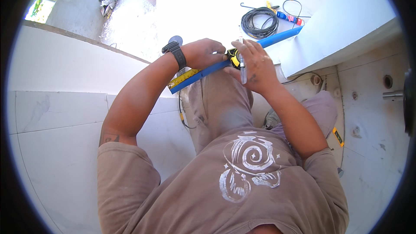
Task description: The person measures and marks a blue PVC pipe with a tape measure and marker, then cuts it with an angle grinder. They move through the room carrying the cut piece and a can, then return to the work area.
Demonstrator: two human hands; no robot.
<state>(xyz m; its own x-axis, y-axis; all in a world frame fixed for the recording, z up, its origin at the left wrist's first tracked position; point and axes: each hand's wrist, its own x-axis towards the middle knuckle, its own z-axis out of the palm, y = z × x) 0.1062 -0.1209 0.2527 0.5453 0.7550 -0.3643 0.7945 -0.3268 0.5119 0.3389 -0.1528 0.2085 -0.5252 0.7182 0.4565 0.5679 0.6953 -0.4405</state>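
A blue pipe (279, 39) lies slantwise across my raised knee, its near end low on the left. Along it runs the yellow blade (185, 78) of a tape measure, whose black and yellow case (234, 58) sits between my hands. My left hand (204, 53), with a black watch at the wrist, is closed at the case and over the pipe; its fingertips are partly hidden. In my right hand (259, 66) is a marker pen (243, 70), held pointing down beside the case. The right fingers also rest close to the pipe, and their exact contact is hidden.
Beyond the pipe lie a coil of black cable (260, 24) and a blue and red tube (289, 18) on a bright white surface. A white ledge (346, 21) juts in at right. Tiled walls flank me, with a metal pipe stub (392, 95) and a small yellow level (338, 137) at right.
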